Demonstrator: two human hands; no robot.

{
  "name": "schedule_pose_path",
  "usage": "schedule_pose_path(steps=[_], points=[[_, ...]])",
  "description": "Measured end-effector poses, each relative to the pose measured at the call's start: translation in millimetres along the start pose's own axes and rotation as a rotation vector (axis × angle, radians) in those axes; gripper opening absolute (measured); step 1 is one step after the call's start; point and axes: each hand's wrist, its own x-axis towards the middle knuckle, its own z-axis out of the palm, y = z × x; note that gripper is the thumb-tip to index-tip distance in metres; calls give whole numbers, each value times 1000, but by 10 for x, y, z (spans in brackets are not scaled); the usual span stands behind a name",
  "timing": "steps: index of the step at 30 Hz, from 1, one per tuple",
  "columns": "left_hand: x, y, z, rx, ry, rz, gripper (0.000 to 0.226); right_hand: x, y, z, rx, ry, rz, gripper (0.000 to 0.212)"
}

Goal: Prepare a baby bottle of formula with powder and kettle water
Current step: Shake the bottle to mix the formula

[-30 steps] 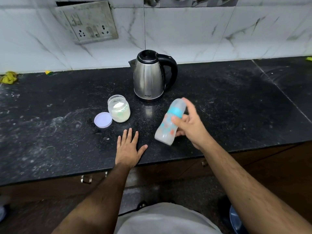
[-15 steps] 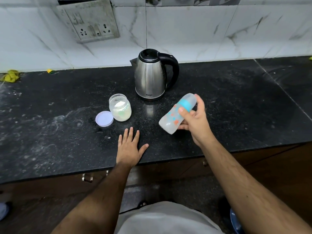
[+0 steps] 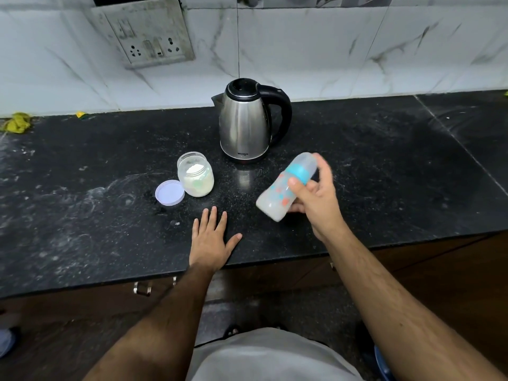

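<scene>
My right hand (image 3: pixel 316 199) grips a capped baby bottle (image 3: pixel 277 193) with a blue collar, tilted steeply with its base low to the left and its cap up to the right, above the black counter (image 3: pixel 384 171). Cloudy white liquid fills the bottle, which is slightly blurred. My left hand (image 3: pixel 211 240) rests flat on the counter near the front edge, fingers spread. A steel kettle (image 3: pixel 246 122) with a black handle stands behind. The open powder jar (image 3: pixel 195 177) sits left of the kettle, its lilac lid (image 3: pixel 169 192) lying beside it.
White powder smears streak the counter's left half. A socket plate (image 3: pixel 148 34) hangs on the tiled wall. A yellow cloth (image 3: pixel 18 122) lies at the far left back edge. Drawer handles (image 3: pixel 143 287) show below the counter edge.
The bottle in my right hand has swung from near upright to a steep tilt and shifted slightly right. My left hand has stayed flat on the counter.
</scene>
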Motion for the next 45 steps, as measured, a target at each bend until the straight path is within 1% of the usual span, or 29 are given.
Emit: schedule_pose_path(steps=[1, 2, 5, 6, 9, 10, 11, 13, 14, 15, 17, 18, 19, 21, 22, 25, 26, 30, 34, 38, 42, 43, 45], points=[[3, 6, 0, 0, 4, -2, 87, 18, 9, -8, 30, 49, -9, 77], [4, 6, -1, -2, 5, -4, 86, 22, 6, -3, 32, 46, 2, 77], [4, 8, -3, -2, 0, -7, 81, -43, 7, 26, -93, -143, 42, 75], [3, 10, -8, -3, 0, -8, 80, -55, 5, 33, -91, -148, 41, 75], [-4, 16, -13, -6, -2, -4, 79, 2, 21, -4, 12, -7, 17, 78], [-1, 13, -11, -5, -4, -4, 79, 12, 16, -9, 12, 1, 19, 78], [-2, 9, -13, -5, -6, -4, 79, 6, 1, 1, -12, -34, 36, 77], [2, 13, -12, -4, -4, -4, 79, -28, -14, 5, -109, -172, 65, 75], [3, 14, -8, -4, -4, -6, 79, -48, -34, 15, -120, -199, 61, 75], [5, 14, -10, -4, -7, -7, 79, -43, -45, 22, -98, -170, 47, 75], [4, 8, -2, 0, -12, -5, 80, 1, -45, -11, -13, -15, 0, 76], [2, 8, 0, 4, -10, -3, 82, 17, -50, -27, 12, 30, -8, 76], [1, 7, -1, 8, -5, -2, 83, 21, -61, -24, 11, 28, 0, 76], [-2, 5, -6, 12, -2, -1, 85, -5, -56, -10, -78, -67, 17, 77], [0, 7, -4, 13, -5, -4, 85, -14, -50, -3, -98, -82, 11, 78], [6, 6, 0, 7, -4, -3, 90, 7, -21, -20, -2, 29, -30, 81], [5, 6, 0, 8, -1, -3, 92, 9, -8, -24, 7, 41, -34, 80], [8, -1, 8, 10, -7, -7, 88, -84, 15, 59, -55, -70, 6, 77], [5, 4, 10, 11, -9, -4, 92, -15, -4, 20, 61, 43, -10, 76], [6, 6, -5, 16, -10, -7, 95, -88, 2, 83, -11, -38, -4, 76], [-2, 2, -1, 1, -7, -4, 95, -48, 10, 25, 88, 35, -22, 73], [-2, 1, -1, 2, -8, -5, 95, -53, 8, 31, 81, 31, -12, 73], [0, 5, -4, 6, -11, -6, 95, -108, 31, 71, 24, -30, 8, 74]])
